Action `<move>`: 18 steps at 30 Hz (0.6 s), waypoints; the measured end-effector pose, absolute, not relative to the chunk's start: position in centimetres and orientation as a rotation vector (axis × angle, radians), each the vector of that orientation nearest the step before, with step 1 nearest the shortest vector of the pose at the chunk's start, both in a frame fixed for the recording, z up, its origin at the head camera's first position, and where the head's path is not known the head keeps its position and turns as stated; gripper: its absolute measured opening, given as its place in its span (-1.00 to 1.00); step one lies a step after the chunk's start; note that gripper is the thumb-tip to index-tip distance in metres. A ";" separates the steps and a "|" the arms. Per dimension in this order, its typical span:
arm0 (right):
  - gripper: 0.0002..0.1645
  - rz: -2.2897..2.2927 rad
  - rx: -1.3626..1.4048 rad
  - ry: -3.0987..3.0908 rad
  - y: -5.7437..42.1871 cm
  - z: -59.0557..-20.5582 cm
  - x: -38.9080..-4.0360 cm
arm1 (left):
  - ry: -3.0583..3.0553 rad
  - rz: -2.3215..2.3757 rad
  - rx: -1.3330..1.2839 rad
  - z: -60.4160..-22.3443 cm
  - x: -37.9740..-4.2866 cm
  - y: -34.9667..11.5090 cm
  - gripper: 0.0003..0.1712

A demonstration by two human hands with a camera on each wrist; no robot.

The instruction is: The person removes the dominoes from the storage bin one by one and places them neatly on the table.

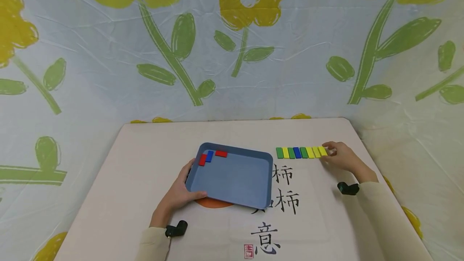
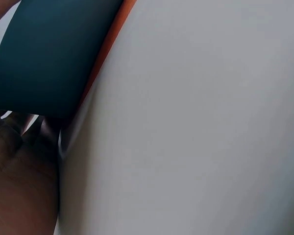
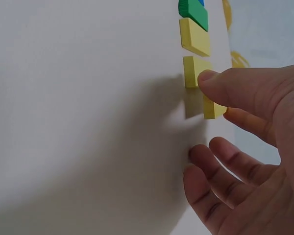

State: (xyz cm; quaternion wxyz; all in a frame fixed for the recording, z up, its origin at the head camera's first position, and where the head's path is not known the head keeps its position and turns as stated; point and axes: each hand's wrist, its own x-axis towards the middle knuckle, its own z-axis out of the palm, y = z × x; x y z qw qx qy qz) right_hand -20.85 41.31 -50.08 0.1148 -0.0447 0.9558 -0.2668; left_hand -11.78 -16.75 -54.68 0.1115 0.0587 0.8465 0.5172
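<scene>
The tray (image 1: 232, 178) is gripped by the left hand (image 1: 179, 190). Right of it, a seemingly light, stiff yellow block (image 3: 210, 109) is aptly edge-pinched by the right hand (image 1: 342, 156).

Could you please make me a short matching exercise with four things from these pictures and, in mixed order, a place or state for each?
Things:
1. left hand
2. right hand
3. tray
4. red seal

Places and states:
A. has two red blocks and one blue block in it
B. lies beside the lowest black character
C. grips the tray at its near left corner
D. pinches a yellow block at the right end of the row

Right pairs: 1-C, 2-D, 3-A, 4-B.
</scene>
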 end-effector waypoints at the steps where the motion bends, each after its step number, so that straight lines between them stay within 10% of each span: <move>1: -0.31 -0.784 -0.133 2.801 41.4 -50.1 -20.9 | 2.488 1.520 0.171 -54.7 -11.8 -16.7 0.37; 18: -0.28 -0.815 -0.141 2.781 41.9 -50.6 -21.1 | 2.490 1.520 0.179 -54.9 -11.8 -16.8 0.39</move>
